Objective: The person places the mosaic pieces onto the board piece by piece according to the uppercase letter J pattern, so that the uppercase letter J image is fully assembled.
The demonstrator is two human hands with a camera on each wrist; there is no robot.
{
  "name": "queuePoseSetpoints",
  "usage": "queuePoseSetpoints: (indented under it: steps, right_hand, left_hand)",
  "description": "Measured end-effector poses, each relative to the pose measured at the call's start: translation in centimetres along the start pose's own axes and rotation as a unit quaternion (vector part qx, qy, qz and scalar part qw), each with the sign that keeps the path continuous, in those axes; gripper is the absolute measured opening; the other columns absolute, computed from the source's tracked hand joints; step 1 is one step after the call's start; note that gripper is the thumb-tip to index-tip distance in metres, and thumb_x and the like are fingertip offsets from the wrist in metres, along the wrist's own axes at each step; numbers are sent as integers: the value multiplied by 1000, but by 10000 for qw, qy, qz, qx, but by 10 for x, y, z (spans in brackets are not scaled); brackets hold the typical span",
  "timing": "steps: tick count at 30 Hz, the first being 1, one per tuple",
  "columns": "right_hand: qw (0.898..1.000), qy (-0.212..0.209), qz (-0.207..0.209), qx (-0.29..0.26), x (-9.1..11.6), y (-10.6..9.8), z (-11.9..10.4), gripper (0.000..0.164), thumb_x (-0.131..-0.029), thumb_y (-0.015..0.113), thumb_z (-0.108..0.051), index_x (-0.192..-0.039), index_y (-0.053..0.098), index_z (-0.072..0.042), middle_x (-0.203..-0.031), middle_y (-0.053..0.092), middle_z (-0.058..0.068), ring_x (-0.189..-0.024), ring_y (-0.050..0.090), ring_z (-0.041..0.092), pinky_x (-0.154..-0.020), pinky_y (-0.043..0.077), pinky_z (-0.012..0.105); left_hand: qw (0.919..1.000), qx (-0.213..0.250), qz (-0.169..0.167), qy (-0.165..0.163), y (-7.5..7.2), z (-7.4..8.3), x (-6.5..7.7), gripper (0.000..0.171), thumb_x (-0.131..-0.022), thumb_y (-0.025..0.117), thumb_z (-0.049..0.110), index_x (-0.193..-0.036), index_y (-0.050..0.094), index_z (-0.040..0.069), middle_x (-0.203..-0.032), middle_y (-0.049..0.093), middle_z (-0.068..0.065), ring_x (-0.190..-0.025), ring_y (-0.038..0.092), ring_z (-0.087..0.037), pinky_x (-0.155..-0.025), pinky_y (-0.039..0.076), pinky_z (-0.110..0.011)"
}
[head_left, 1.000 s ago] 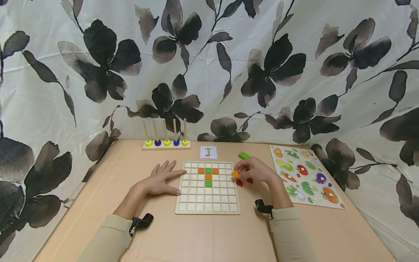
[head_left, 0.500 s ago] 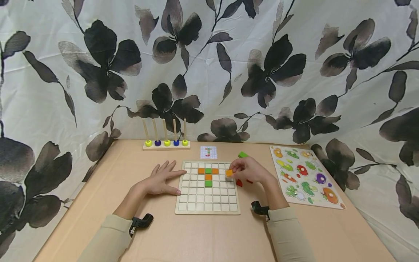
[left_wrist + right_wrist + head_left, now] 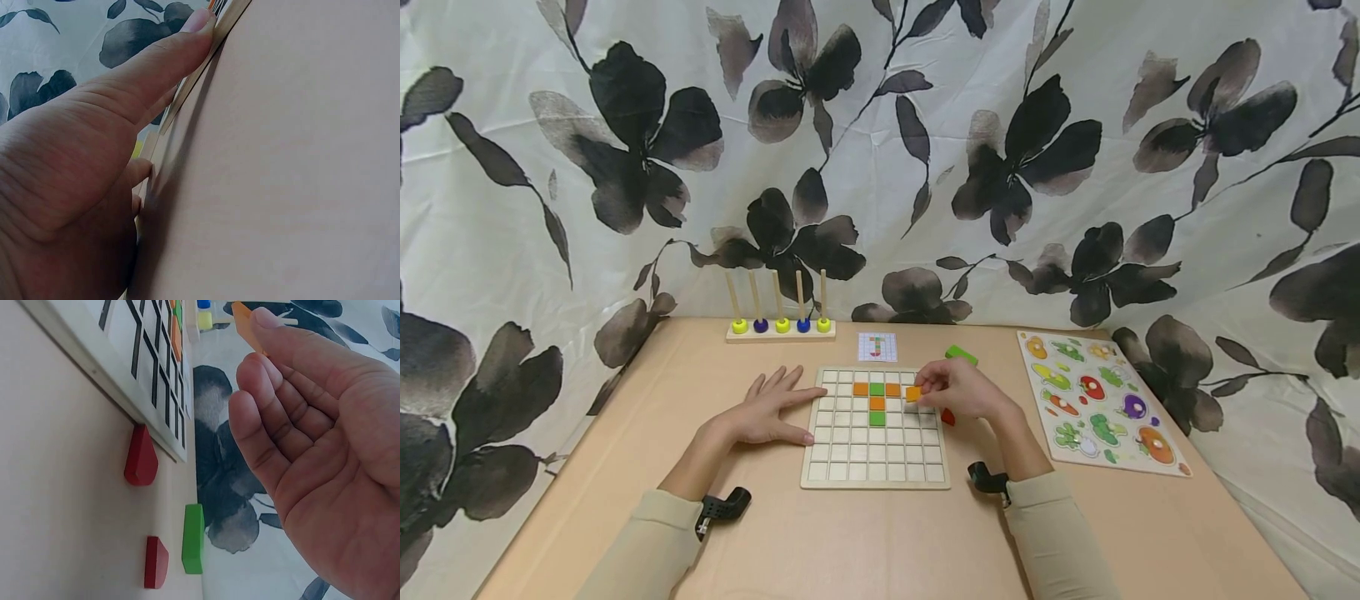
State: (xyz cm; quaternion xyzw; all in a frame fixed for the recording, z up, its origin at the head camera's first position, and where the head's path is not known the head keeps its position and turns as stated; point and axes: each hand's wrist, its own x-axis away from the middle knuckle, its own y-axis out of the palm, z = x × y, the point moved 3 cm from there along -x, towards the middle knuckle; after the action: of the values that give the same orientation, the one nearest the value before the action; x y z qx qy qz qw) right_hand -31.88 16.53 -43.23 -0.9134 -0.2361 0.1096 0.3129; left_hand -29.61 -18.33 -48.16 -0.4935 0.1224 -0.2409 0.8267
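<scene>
A wooden grid board [image 3: 842,454] lies flat on the table. Green tiles [image 3: 877,419] and orange tiles [image 3: 861,389] form a T-like figure in its cells. My right hand [image 3: 967,392] pinches a loose orange tile [image 3: 912,393] between thumb and fingers over the board's upper right part; the right wrist view shows this orange tile [image 3: 246,328] at the fingertips. My left hand [image 3: 767,414] lies with fingers spread, its thumb and index finger touching the board's left edge. In the left wrist view the thumb [image 3: 169,65] rests against the board's side.
Right of the board lie red pieces [image 3: 142,459] and a green block [image 3: 962,355]. Behind it are a small card with a coloured grid pattern [image 3: 877,347] and a peg stand with beads [image 3: 781,337]. A fruit-and-vegetable picture board [image 3: 1086,392] lies farther right. Floral cloth [image 3: 880,183] hangs behind.
My right hand has carried the orange tile leftward, from beside the board's right edge to over its upper right cells. The left hand has stayed in place.
</scene>
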Motion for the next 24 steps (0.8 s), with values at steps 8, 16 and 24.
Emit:
queuePoseSetpoints:
  steps: [8, 16, 24]
  right_hand:
    - [9997, -122, -204, 106, -4, 9, -4, 27, -76, 82, -18, -97, 69, -9, -82, 64, 1, -75, 58, 19, -66, 52, 27]
    - [9986, -347, -381, 154, -7, 19, -9, 31, -76, 82, -21, -101, 70, -5, -83, 65, 0, -75, 60, 17, -67, 54, 28]
    - [9956, -534, -740, 198, -10, 33, -19, 25, -78, 80, -14, -99, 70, -5, -80, 66, -1, -73, 61, 15, -65, 53, 27]
  left_hand:
    - [10000, 22, 35, 42, -1, 2, 0, 83, -70, 70, 68, -143, 43, 40, -160, 9, -17, -144, -3, -44, -109, -5, -65]
    - [9999, 109, 34, 30, 1, 1, 0, 81, -71, 72, 66, -142, 44, 39, -160, 9, -18, -144, -3, -46, -108, -6, -67]
    - [10000, -48, 59, 56, 0, 1, 0, 83, -70, 70, 69, -143, 44, 40, -160, 10, -16, -145, -2, -44, -109, -5, -66]
